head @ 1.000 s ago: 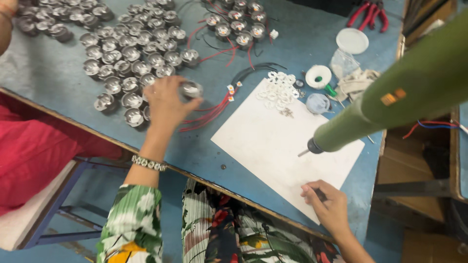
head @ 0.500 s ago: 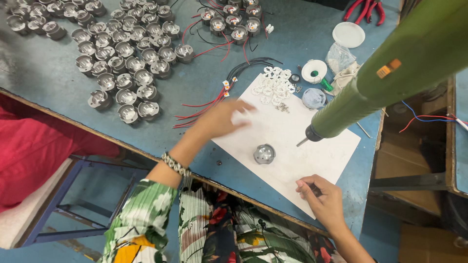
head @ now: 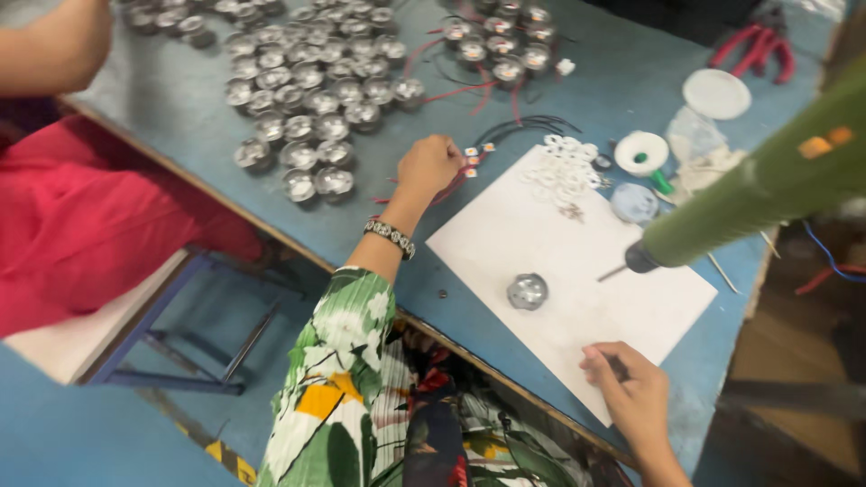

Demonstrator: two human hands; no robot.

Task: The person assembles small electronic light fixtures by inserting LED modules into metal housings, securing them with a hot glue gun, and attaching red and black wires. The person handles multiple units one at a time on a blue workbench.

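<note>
From the head view, a round silver metal housing (head: pixel 527 291) lies on the white paper sheet (head: pixel 577 271) while the left hand (head: pixel 430 165) curls over small wired parts (head: pixel 471 153), grip unclear, and the right hand (head: pixel 631 390) pinches a dark pen-like tool.

Hands at a blue worktable

Left hand (head: pixel 428 166) rests on red wires (head: pixel 451 185); a metal cup (head: pixel 527 290) lies at four o'clock on white paper (head: pixel 505 234); right hand (head: pixel 631 390) pinches the paper's near edge.
</note>
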